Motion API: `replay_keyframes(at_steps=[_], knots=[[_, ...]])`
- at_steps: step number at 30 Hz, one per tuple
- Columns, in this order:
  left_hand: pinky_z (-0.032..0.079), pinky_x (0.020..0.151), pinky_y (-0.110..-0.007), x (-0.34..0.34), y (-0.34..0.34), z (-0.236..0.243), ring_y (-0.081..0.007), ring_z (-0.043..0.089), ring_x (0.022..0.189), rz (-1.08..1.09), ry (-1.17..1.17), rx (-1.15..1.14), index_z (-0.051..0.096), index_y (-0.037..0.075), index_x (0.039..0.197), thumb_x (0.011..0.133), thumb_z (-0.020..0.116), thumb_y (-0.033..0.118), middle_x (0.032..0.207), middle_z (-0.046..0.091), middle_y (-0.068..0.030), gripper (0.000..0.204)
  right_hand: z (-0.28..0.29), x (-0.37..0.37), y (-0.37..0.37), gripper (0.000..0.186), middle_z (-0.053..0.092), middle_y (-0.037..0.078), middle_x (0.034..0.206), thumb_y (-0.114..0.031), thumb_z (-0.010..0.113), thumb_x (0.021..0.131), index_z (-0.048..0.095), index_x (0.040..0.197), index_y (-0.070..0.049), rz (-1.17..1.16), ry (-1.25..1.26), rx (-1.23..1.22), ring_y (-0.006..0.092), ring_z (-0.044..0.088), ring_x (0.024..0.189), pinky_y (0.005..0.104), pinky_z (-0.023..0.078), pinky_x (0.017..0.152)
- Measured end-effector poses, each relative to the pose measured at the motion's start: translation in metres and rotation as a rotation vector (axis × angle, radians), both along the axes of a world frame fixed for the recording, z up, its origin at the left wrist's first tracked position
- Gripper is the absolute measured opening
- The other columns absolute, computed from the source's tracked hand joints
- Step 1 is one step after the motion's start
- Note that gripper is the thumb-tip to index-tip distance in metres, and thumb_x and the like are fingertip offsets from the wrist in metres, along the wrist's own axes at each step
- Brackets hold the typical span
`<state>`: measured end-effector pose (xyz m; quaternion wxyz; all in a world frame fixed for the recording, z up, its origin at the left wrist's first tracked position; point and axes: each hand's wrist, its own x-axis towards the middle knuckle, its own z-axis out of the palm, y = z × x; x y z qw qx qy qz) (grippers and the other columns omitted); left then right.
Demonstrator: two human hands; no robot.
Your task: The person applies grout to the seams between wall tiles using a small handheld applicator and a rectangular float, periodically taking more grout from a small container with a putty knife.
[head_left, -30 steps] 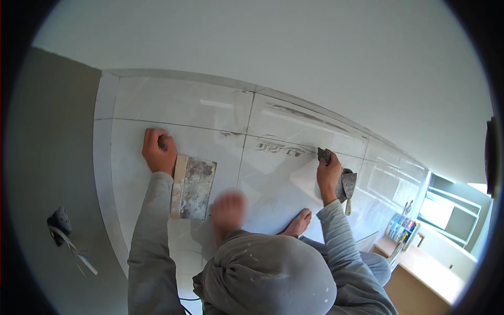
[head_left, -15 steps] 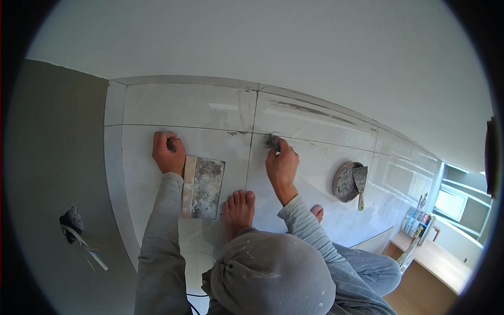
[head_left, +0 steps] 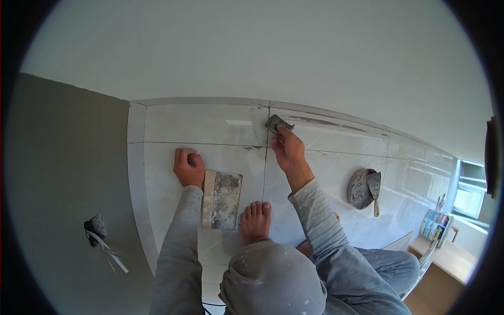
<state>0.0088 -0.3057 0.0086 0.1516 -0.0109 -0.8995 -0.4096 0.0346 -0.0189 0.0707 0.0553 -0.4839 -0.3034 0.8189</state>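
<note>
At the left we are curling our left hand (head_left: 190,167) into a loose fist over the tile floor (head_left: 325,181), and we cannot tell whether its fingers are holding anything. Just right of it, a wide blade (head_left: 227,202) is lying flat, its long axis running away from us toward the white wall (head_left: 262,47); its face is showing mottled grey and brown crust, with a paler strip along the left edge. Farther right, we are pinching a small dark pad (head_left: 278,124) between the fingers of our right hand (head_left: 289,149). The pad is sitting at the upright seam (head_left: 265,168), its long axis slanting from upper left to lower right. Compared with half a second ago, we are holding it nearer the wall, on the upper tile row rather than below the cross seam. Beyond, a round, grey-crusted bowl (head_left: 350,194) is carrying a putty knife (head_left: 374,182) on its right rim, handle pointing toward us.
</note>
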Motion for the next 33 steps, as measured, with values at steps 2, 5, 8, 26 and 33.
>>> replay_keyframes(at_steps=[2, 5, 8, 26, 33], knots=[[0.045, 0.054, -0.035, 0.001, -0.002, -0.002, -0.0222, 0.056, 0.059, 0.024, 0.005, -0.002, 0.061, 0.006, 0.081, 0.08, 0.06, -0.003, 0.079, 0.057, -0.0071, 0.009, -0.001, -0.018, -0.004, 0.014, 0.067, 0.01, 0.098, -0.006, 0.066, 0.097, 0.065, 0.107, 0.003, -0.018, 0.017, -0.051, 0.0217, 0.067, 0.092, 0.0335, 0.062, 0.086], [0.045, 0.054, -0.036, 0.0, -0.002, -0.001, -0.0228, 0.056, 0.059, 0.01, 0.005, 0.015, 0.06, 0.006, 0.081, 0.08, 0.059, -0.003, 0.079, 0.057, -0.0071, 0.009, -0.002, -0.036, -0.007, 0.013, 0.064, 0.015, 0.101, -0.003, 0.062, 0.099, 0.061, 0.11, 0.005, -0.146, -0.02, -0.103, 0.0241, 0.065, 0.088, 0.0333, 0.062, 0.079], [0.046, 0.058, -0.034, 0.001, 0.001, 0.005, -0.0227, 0.058, 0.064, 0.003, -0.042, 0.004, 0.06, 0.004, 0.081, 0.082, 0.058, -0.003, 0.08, 0.057, -0.008, 0.007, -0.005, -0.042, -0.009, 0.025, 0.06, 0.02, 0.118, -0.003, 0.053, 0.102, 0.06, 0.122, 0.012, -0.204, -0.039, -0.106, 0.0269, 0.066, 0.095, 0.0365, 0.066, 0.084], [0.047, 0.059, -0.034, 0.001, 0.001, 0.004, -0.0238, 0.059, 0.066, -0.004, -0.044, -0.012, 0.059, 0.003, 0.081, 0.081, 0.058, -0.004, 0.081, 0.058, -0.0086, 0.007, -0.016, -0.057, 0.01, 0.026, 0.057, 0.02, 0.118, -0.01, 0.057, 0.104, 0.053, 0.126, 0.003, -0.25, -0.017, -0.357, 0.024, 0.064, 0.098, 0.033, 0.055, 0.073], [0.045, 0.054, -0.034, 0.0, 0.001, 0.003, -0.0225, 0.057, 0.06, 0.003, 0.015, -0.033, 0.06, 0.006, 0.081, 0.079, 0.06, -0.003, 0.08, 0.056, -0.0073, 0.01, -0.016, -0.049, 0.023, 0.024, 0.057, 0.016, 0.115, -0.006, 0.058, 0.102, 0.051, 0.123, 0.002, -0.343, 0.012, -0.532, 0.0227, 0.063, 0.095, 0.033, 0.056, 0.076]])
